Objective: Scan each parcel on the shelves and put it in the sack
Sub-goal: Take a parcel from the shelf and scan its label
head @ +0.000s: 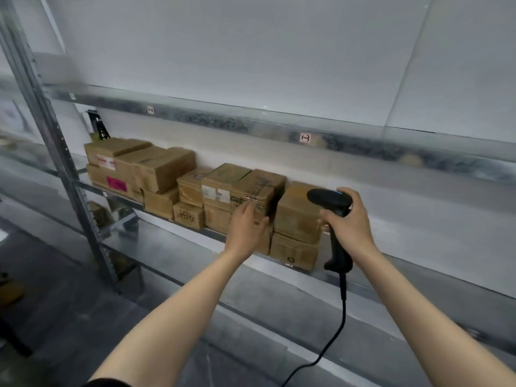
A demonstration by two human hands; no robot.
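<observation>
1. The parcels stand in a row on the middle shelf (178,248), stacked two high against the white back wall.
2. The left hand (247,227) reaches to a taped brown parcel (261,188) in the upper layer. Its fingers are straight and its thumb is spread, grasping nothing; whether they touch the box front I cannot tell.
3. The right hand (350,219) grips the handle of a black scanner (328,197), whose head points left toward the boxes.
4. The scanner head sits in front of a two-box stack (294,219) at the row's right end, just beside the taped parcel.
5. The scanner's black cable (342,317) hangs down from the handle, out of the bottom of the view.
6. Further left lie more boxes, one with a pink label (116,183).
7. A grey upright post (62,160) stands at the left.
8. The beam above (223,122) carries a tag reading 1-3 (305,138).
</observation>
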